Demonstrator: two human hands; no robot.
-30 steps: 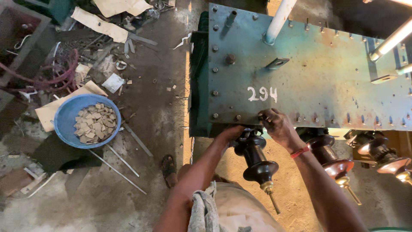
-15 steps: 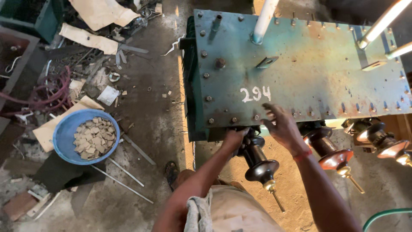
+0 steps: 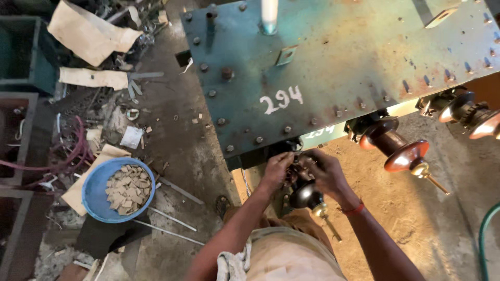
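A large teal metal tank [image 3: 338, 57] with a bolted lid fills the upper right. Dark brown ribbed insulator bushings stick out of its near side. My left hand [image 3: 275, 169] and my right hand [image 3: 325, 171] are both closed around the base of the nearest bushing [image 3: 304, 193], just under the tank's edge. Its brass stud [image 3: 327, 221] points down toward me. A red band circles my right wrist. A second bushing [image 3: 398, 148] juts out to the right, untouched.
A blue bowl [image 3: 99, 205] of small flat tan pieces sits on the dirt floor at left, with thin metal rods [image 3: 166, 218], cardboard scraps and cables around it. More bushings [image 3: 469, 112] are at far right, and a green hose [image 3: 484, 234] at the lower right.
My right hand came down off the tank's lid edge onto the nearest bushing, joining my left hand. The view has tilted, so the tank sits higher in the picture.
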